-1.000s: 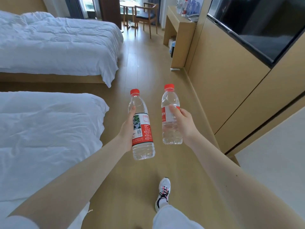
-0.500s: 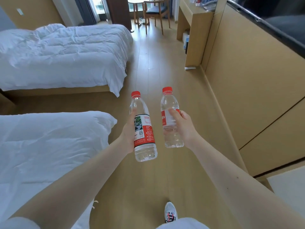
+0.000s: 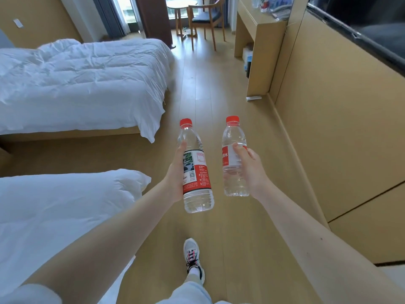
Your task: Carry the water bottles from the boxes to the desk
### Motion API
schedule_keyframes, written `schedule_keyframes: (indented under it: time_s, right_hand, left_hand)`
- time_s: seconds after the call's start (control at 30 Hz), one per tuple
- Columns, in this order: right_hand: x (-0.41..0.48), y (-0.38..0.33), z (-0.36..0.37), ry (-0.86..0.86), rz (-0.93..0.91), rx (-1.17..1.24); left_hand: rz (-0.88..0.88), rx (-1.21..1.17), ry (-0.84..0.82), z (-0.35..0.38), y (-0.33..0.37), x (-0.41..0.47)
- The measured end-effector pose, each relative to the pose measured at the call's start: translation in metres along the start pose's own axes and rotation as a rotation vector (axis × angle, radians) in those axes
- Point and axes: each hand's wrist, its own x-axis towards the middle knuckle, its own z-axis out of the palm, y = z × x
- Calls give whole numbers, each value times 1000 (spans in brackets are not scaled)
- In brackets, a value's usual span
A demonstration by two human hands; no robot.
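Nearest, at the bottom edge: pale trouser leg [image 3: 188,292] and one grey-white sneaker [image 3: 192,257] with pink and black laces, flat on the wood floor [image 3: 219,102].

Left of the walkway: near bed [image 3: 54,216], white duvet, corner hanging toward the aisle.

Ahead of the sneaker: both bare forearms stretched forward, side by side.

In the left hand [image 3: 175,172]: left bottle [image 3: 196,172], clear, red cap, red and white label with a picture panel. Gripped round the label, thumb lying up along the near side. Tilted, cap leaning left and away.

In the right hand [image 3: 249,167]: right bottle [image 3: 233,154], clear, red cap, red and white label. Gripped at the label with fingers curled round it. Close to upright.

Both bottles in the air over the floor, apart from each other, no contact.

Right side: tan wall panelling [image 3: 339,106], dark screen [image 3: 361,18] above it.

Further left: far bed [image 3: 83,84], rumpled white duvet.

Far right, well beyond the hands: bench [image 3: 258,29] against the wall, bottle cluster [image 3: 264,3] on its top, count unclear.

Farthest: wooden chair [image 3: 206,18] beside a small round table [image 3: 179,5] at the window.
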Motion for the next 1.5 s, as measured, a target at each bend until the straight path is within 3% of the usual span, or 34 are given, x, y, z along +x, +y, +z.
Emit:
schedule_keyframes:
  time_s: [0.43, 0.87, 1.07, 1.2, 1.5]
  right_hand:
    - [172, -46, 77, 100, -46, -93]
    - [304, -82, 137, 26, -55, -162]
    - [399, -97, 148, -36, -41, -163]
    - [477, -116, 151, -70, -27, -152]
    - [618, -179, 138, -112, -34, -201]
  left_hand:
    - [-42, 32, -102, -42, 152, 141]
    - [-29, 38, -52, -75, 245, 239]
    - [-14, -69, 1, -84, 283, 300]
    - [-16, -93, 98, -77, 322, 357]
    - [16, 1, 127, -41, 412, 475]
